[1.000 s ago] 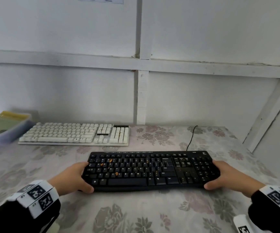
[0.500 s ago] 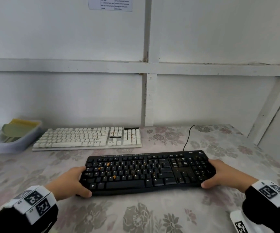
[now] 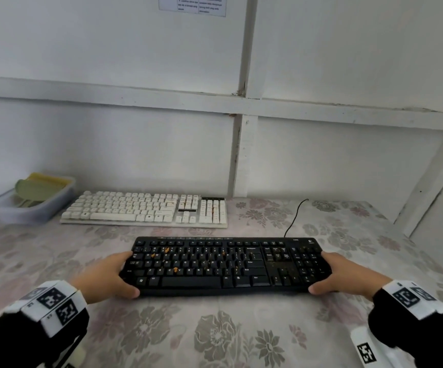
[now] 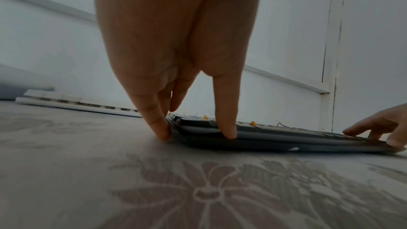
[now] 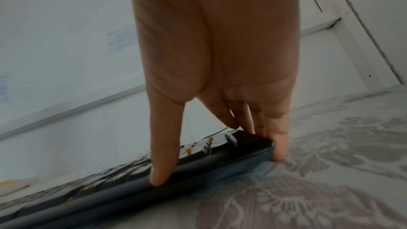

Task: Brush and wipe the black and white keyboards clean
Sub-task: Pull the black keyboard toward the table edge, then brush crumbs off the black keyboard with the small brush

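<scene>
The black keyboard [image 3: 225, 264] lies flat on the flowered tablecloth [image 3: 215, 335] in the lower middle of the head view, with small orange crumbs [image 3: 166, 250] scattered over its keys. The left hand [image 3: 103, 277] grips its left end, thumb on the front edge and fingers against the side; in the left wrist view one fingertip [image 4: 163, 131] touches the cloth at the keyboard's corner. The right hand [image 3: 345, 274] grips the right end the same way, thumb [image 5: 163, 163] pressed on the front edge and the other fingers wrapped round the corner. A black cable [image 3: 294, 216] runs from the keyboard's back edge toward the wall. Behind it, in the middle left of the frame, the white keyboard [image 3: 146, 211] lies near the wall, untouched. Just left of that sits a clear plastic tub [image 3: 42, 205] holding green and yellow items too blurred to identify
</scene>
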`<state>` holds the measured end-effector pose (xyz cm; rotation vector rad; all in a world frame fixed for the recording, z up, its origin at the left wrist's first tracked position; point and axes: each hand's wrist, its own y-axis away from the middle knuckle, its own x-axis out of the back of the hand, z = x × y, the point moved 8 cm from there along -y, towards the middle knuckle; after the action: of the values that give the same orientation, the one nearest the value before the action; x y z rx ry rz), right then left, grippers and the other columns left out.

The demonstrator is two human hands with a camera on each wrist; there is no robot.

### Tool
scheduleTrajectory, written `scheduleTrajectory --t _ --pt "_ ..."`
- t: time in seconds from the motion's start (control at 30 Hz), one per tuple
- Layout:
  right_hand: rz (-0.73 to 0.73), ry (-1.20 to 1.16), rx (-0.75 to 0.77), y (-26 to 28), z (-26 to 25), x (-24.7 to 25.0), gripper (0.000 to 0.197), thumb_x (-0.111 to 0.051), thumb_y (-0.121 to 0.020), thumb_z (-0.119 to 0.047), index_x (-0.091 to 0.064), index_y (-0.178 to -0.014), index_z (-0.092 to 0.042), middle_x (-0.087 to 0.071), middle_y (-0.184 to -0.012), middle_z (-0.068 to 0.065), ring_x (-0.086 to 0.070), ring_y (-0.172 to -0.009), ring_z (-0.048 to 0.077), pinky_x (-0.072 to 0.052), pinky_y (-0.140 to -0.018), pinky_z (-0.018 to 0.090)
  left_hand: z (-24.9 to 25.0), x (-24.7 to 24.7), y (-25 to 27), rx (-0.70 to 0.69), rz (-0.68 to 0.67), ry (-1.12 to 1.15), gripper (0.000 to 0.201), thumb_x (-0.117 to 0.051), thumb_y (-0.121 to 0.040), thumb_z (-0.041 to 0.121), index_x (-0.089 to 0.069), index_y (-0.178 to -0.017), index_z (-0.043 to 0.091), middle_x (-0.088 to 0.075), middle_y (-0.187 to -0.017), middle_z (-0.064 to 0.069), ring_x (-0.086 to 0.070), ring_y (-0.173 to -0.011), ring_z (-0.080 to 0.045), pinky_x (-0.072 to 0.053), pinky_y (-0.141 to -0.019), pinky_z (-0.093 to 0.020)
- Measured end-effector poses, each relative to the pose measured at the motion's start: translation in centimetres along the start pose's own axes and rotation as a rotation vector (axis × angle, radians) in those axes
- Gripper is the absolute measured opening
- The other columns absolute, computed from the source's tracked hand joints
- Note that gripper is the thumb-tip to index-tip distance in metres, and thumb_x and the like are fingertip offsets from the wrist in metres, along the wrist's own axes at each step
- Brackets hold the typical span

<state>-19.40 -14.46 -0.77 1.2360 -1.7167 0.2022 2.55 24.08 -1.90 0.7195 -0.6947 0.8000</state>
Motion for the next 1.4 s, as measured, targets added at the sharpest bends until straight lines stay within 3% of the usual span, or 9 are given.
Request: scheduleTrajectory --t 0.13,0.2,0.3,0.4,0.7,0.97,1.13,1.27,1.4 --pt "0.063 0.144 -0.005 0.0 -0.9 0.5 0.071 -0.079 -0.068 -0.040 -0.045 -0.127 -0.016 -0.049 -0.130 0.004 -0.051 -0.113 0.017 -0.044 -0.097 0.031 0.4 -0.1 0.3 -0.012 -0.010 -0.028 0.073 -0.076 -0.074 0.018 -0.039 -0.136 0.022 -0.054 -0.105 0.010 -0.053 -0.097 -0.009 -0.038 -0.082 -0.020" --pt "0.068 0.191 0.008 0.6 -2.7 0.3 0.082 -0.073 -0.077 -0.041 -0.032 -0.142 -0.012 -0.036 -0.145 0.006 -0.040 -0.129 0.020 -0.037 -0.104 0.030 0.6 0.0 0.4 -0.027 -0.023 -0.040 0.073 -0.075 -0.076 0.022 -0.036 -0.138 0.022 -0.055 -0.115 0.008 -0.054 -0.102 -0.010 -0.041 -0.087 -0.022" --pt "0.081 0.169 0.120 1.2 -7.0 -0.5 0.075 -0.067 -0.084 -0.039 -0.030 -0.144 -0.015 -0.032 -0.149 0.003 -0.036 -0.133 0.018 -0.033 -0.104 0.027 1.2 0.4 0.1 -0.073 -0.010 -0.103 0.083 -0.071 -0.080 0.034 -0.023 -0.146 0.019 -0.043 -0.141 0.002 -0.047 -0.122 -0.014 -0.038 -0.104 -0.027" --pt "0.068 0.176 0.194 1.1 -11.4 -2.0 0.084 -0.064 -0.085 -0.044 -0.019 -0.150 -0.017 -0.021 -0.156 -0.001 -0.025 -0.141 0.015 -0.026 -0.112 0.028 1.9 1.3 0.2 -0.150 0.012 -0.144 0.076 -0.063 -0.086 0.034 -0.019 -0.147 0.019 -0.035 -0.147 0.003 -0.040 -0.129 -0.014 -0.033 -0.104 -0.024" --pt "-0.017 0.146 0.423 -0.8 -28.8 -10.9 0.081 -0.060 -0.089 -0.043 -0.015 -0.151 -0.019 -0.016 -0.158 -0.001 -0.022 -0.142 0.015 -0.023 -0.114 0.029 -5.3 9.9 -1.2 -0.197 0.074 -0.128 0.069 -0.060 -0.088 0.037 -0.026 -0.146 0.023 -0.034 -0.148 0.003 -0.039 -0.130 -0.014 -0.033 -0.105 -0.025" --pt "-0.042 0.164 0.523 -4.8 -44.5 -19.2 0.079 -0.060 -0.090 -0.039 -0.017 -0.150 -0.011 -0.019 -0.157 0.005 -0.020 -0.143 0.017 -0.017 -0.111 0.023 -16.2 20.6 -4.1 -0.132 0.278 -0.030 0.064 -0.067 -0.084 0.023 -0.036 -0.140 0.016 -0.040 -0.144 -0.005 -0.040 -0.129 -0.021 -0.035 -0.103 -0.033" --pt "-0.062 0.058 0.537 -6.8 -51.6 -22.4 0.062 -0.059 -0.093 -0.026 -0.031 -0.145 -0.007 -0.035 -0.150 0.008 -0.035 -0.135 0.021 -0.026 -0.097 0.018 -21.2 26.1 -7.0 -0.050 0.376 0.025 0.068 -0.069 -0.083 0.023 -0.036 -0.141 0.009 -0.039 -0.145 -0.009 -0.039 -0.131 -0.026 -0.032 -0.104 -0.036" --pt "-0.113 -0.026 0.506 -9.9 -55.1 -25.8 0.043 -0.059 -0.092 -0.017 -0.050 -0.129 0.002 -0.054 -0.132 0.019 -0.053 -0.118 0.031 -0.042 -0.098 0.036 -23.6 27.3 -9.4 -0.025 0.331 0.074 0.071 -0.068 -0.084 0.022 -0.031 -0.142 0.008 -0.036 -0.147 -0.010 -0.038 -0.132 -0.027 -0.032 -0.103 -0.035" --pt "-0.121 -0.045 0.454 -13.7 -56.8 -28.9 0.048 -0.060 -0.087 -0.023 -0.050 -0.125 0.004 -0.059 -0.121 0.025 -0.059 -0.107 0.038 -0.048 -0.092 0.053 -25.4 26.9 -11.3 0.022 0.194 0.090 0.088 -0.061 -0.080 0.048 -0.016 -0.148 0.016 -0.026 -0.153 -0.004 -0.037 -0.134 -0.025 -0.032 -0.108 -0.041"
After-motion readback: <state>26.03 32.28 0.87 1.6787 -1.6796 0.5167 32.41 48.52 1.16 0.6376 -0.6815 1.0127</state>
